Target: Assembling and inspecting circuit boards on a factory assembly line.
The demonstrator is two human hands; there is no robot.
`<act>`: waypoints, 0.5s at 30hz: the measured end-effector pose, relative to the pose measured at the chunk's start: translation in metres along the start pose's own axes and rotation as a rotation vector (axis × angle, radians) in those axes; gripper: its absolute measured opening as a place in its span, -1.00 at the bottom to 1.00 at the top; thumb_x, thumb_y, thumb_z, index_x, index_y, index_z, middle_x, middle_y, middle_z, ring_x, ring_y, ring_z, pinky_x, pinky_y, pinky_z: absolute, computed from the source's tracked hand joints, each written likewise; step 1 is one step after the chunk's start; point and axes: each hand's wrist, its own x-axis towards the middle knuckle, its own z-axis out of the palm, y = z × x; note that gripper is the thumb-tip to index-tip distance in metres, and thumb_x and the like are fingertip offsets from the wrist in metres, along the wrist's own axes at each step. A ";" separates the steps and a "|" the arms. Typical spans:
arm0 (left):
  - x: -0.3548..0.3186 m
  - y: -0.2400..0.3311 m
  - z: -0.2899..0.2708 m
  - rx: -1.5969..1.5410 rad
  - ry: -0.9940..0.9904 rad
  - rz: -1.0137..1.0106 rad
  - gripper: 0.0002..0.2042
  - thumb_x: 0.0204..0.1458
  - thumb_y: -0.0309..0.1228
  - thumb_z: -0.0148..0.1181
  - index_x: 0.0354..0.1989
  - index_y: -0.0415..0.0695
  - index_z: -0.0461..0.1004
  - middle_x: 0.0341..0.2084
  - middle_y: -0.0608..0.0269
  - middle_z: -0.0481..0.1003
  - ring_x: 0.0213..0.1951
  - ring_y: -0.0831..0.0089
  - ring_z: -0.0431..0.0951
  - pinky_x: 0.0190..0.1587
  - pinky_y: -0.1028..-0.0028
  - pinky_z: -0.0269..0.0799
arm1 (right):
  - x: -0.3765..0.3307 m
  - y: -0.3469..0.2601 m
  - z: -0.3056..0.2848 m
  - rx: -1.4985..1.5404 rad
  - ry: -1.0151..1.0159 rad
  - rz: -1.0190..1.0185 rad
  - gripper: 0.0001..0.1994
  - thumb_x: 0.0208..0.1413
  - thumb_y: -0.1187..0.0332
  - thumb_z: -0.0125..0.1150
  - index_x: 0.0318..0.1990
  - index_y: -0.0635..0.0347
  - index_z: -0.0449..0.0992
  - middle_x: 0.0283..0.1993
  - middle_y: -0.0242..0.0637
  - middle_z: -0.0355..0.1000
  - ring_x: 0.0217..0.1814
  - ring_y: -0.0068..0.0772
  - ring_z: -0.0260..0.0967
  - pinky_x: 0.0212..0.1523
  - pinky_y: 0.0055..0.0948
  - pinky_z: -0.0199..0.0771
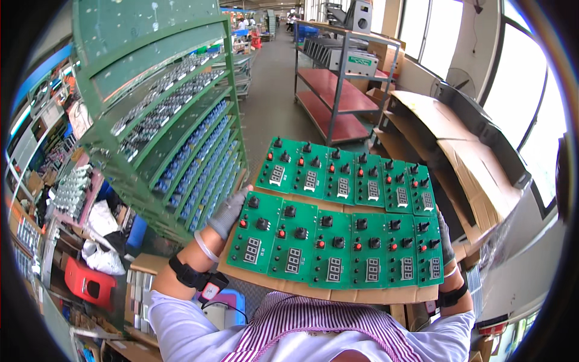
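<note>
Hands (pixel 228 212) (pixel 446 242) holding cardboard (pixel 362 295), circuit boards (pixel 333 248), green label (pixel 361 61)

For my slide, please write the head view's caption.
Gloved left hand and right hand hold cardboard bearing green circuit boards.

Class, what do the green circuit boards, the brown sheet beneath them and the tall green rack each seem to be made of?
Green circuit boards: probably rigid laminate, smoothly coated; thin, flat and evenly coloured, with components mounted.
Brown sheet: apparently cardboard, matt; plain tan colour.
Green rack: likely painted metal; slim frame, pale specks on top, perhaps chipped paint.
</note>
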 end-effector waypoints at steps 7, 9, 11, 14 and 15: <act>0.179 0.014 -0.006 -0.238 -0.222 -0.089 -0.62 0.12 -0.11 -0.07 -0.21 -0.21 0.46 -0.44 0.30 0.48 -0.45 0.58 0.44 -0.36 0.55 0.41 | 0.151 0.007 -0.020 0.038 0.103 0.007 -0.57 0.20 0.07 -0.12 0.05 0.20 0.34 -0.06 -0.26 0.40 -0.14 -0.44 0.39 -0.15 -0.44 0.46; 0.233 0.008 -0.014 -0.262 -0.244 -0.117 -0.62 0.12 -0.10 -0.08 -0.24 -0.20 0.46 -0.46 0.31 0.48 -0.47 0.59 0.44 -0.38 0.55 0.41 | 0.192 0.009 -0.004 0.058 0.132 0.005 -0.57 0.19 0.07 -0.11 0.04 0.20 0.34 -0.08 -0.27 0.41 -0.15 -0.45 0.39 -0.17 -0.44 0.47; 0.292 -0.002 -0.022 -0.152 -0.154 -0.110 -0.61 0.12 -0.08 -0.08 -0.26 -0.20 0.46 -0.46 0.32 0.48 -0.48 0.61 0.45 -0.39 0.55 0.43 | 0.238 0.008 0.010 0.044 0.132 0.014 -0.57 0.19 0.06 -0.10 0.03 0.20 0.35 -0.09 -0.28 0.41 -0.15 -0.45 0.39 -0.16 -0.45 0.46; 0.350 0.007 -0.029 -0.233 -0.222 -0.094 -0.59 0.15 -0.10 -0.14 -0.22 -0.23 0.45 -0.46 0.28 0.49 -0.46 0.61 0.46 -0.37 0.55 0.42 | 0.315 0.011 0.024 0.036 0.106 0.022 -0.57 0.18 0.05 -0.09 0.03 0.19 0.35 -0.08 -0.28 0.41 -0.14 -0.45 0.38 -0.15 -0.46 0.45; 0.372 0.013 -0.039 -0.229 -0.220 -0.043 -0.59 0.17 -0.10 -0.17 -0.21 -0.24 0.45 -0.46 0.28 0.49 -0.45 0.60 0.46 -0.35 0.55 0.41 | 0.352 0.012 0.033 0.045 0.067 0.036 -0.56 0.18 0.05 -0.09 0.04 0.19 0.34 -0.08 -0.28 0.41 -0.14 -0.44 0.38 -0.13 -0.45 0.44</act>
